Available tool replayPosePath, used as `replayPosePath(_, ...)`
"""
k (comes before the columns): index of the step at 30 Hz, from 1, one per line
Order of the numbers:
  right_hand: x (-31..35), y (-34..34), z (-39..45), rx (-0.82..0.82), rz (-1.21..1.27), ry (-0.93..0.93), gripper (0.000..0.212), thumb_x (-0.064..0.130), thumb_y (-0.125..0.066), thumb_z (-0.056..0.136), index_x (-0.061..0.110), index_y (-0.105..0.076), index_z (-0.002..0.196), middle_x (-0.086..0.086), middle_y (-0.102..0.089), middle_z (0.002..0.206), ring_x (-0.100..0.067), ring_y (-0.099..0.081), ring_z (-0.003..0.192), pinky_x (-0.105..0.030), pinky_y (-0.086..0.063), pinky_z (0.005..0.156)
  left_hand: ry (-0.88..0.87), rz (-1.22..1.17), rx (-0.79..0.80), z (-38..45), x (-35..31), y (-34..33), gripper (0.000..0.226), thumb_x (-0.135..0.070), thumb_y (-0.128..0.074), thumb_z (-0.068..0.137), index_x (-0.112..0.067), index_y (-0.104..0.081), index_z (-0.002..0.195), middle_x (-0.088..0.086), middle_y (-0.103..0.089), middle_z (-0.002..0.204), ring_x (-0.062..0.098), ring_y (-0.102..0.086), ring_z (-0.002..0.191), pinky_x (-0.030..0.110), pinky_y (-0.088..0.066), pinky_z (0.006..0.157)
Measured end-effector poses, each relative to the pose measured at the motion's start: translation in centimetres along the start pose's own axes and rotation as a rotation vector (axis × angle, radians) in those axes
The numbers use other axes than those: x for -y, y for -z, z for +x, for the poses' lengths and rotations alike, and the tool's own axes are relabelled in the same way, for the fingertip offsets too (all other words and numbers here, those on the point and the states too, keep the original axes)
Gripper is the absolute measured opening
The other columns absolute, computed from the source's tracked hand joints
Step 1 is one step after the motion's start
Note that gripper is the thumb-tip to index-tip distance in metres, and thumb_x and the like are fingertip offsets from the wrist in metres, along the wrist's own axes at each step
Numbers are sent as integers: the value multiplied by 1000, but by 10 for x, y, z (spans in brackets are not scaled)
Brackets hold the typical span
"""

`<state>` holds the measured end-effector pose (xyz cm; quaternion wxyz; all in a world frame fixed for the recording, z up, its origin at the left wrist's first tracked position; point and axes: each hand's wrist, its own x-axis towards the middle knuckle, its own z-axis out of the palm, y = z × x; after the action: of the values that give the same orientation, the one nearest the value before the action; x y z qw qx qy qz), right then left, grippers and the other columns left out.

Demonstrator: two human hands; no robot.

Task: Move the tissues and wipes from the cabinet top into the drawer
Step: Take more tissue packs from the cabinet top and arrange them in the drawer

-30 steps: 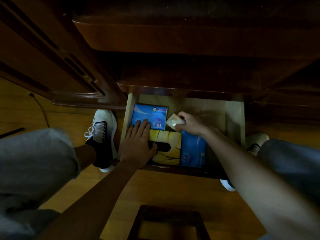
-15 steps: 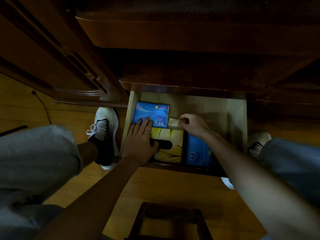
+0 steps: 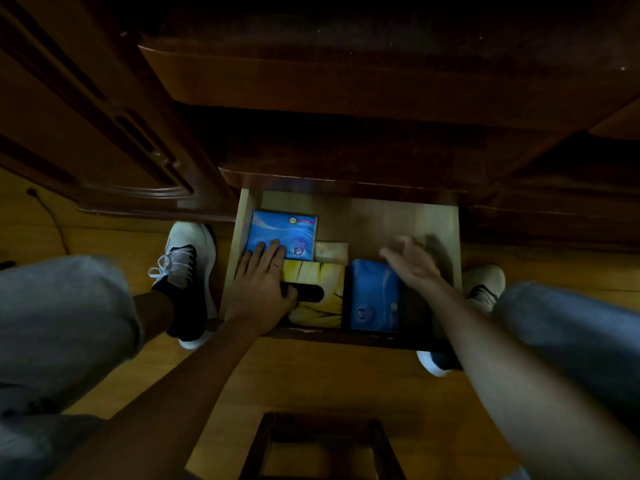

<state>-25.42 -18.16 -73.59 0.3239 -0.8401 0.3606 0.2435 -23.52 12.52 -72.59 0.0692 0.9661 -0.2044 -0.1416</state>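
Note:
The pale wooden drawer (image 3: 446,237) is pulled out below the dark cabinet. Inside lie a blue pack (image 3: 282,233) at the back left, a yellow tissue box (image 3: 320,285) at the front, a second blue pack (image 3: 374,296) to its right, and a small beige packet (image 3: 330,252) between them. My left hand (image 3: 261,289) lies flat across the yellow box and the back blue pack, fingers spread. My right hand (image 3: 410,263) hovers blurred over the right blue pack, fingers apart and holding nothing.
The dark cabinet top edge (image 3: 346,81) overhangs the drawer. A carved cabinet door (image 3: 86,140) stands at the left. My shoes (image 3: 187,271) and knees flank the drawer on the wooden floor. A dark wooden stool frame (image 3: 322,445) sits below.
My right hand let go of the small beige packet, which now lies in the drawer, and moved away to the right. My left hand stayed put.

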Motion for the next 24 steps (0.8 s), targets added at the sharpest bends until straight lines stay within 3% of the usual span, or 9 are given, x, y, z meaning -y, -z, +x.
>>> replayPosePath(3, -10, -17, -20, 195, 252, -90, 79, 62, -59, 92, 14, -40, 152, -10, -52, 144, -29, -54, 126, -48, -47, 106, 9, -2, 13, 1, 0, 1, 81, -48, -51, 88, -14, -27, 158, 6, -22, 167, 26, -17, 154, 44, -13, 126)
replayPosePath(9, 5, -35, -29, 192, 172, 46, 64, 62, -45, 100, 5, -60, 125, -14, -70, 116, -29, -68, 103, -46, -55, 93, 14, 3, 27, 0, 0, 2, 81, -47, -52, 89, -15, -26, 158, 5, -21, 167, 26, -16, 154, 43, -12, 126)
replayPosePath(13, 10, -27, -25, 229, 111, 36, 51, 58, -44, 99, 12, -65, 109, -10, -73, 102, -25, -69, 91, -47, -54, 92, 8, -10, 32, 1, 1, 2, 81, -47, -53, 90, -16, -24, 159, 4, -19, 168, 25, -12, 155, 43, -11, 126)
replayPosePath(15, 17, -27, -21, 226, -3, 42, 51, 57, -41, 98, 14, -65, 111, -11, -71, 107, -27, -67, 96, -50, -51, 95, 5, -12, 32, 1, 3, 1, 82, -48, -52, 90, -16, -23, 159, 3, -18, 168, 24, -11, 155, 43, -10, 126)
replayPosePath(19, 37, -21, -10, 48, -73, 187, 52, 53, -48, 98, 25, -53, 141, -4, -62, 123, -23, -62, 105, -46, -54, 94, -2, -6, 25, 0, 4, 0, 81, -49, -51, 92, -16, -21, 160, 4, -17, 168, 23, -10, 155, 43, -8, 127)
replayPosePath(21, 52, -21, -3, 90, -122, 332, 51, 48, -52, 99, 30, -49, 147, -3, -63, 129, -21, -62, 107, -43, -54, 92, 2, -3, 30, 0, 4, 0, 81, -49, -49, 92, -16, -20, 160, 3, -15, 169, 22, -8, 156, 42, -7, 127)
replayPosePath(24, 70, -37, 5, 229, -326, 416, 48, 42, -55, 100, 24, -50, 145, -6, -60, 138, -25, -60, 115, -43, -52, 93, -1, -5, 28, 0, 3, 0, 81, -49, -49, 93, -16, -19, 160, 3, -15, 169, 21, -8, 156, 42, -7, 127)
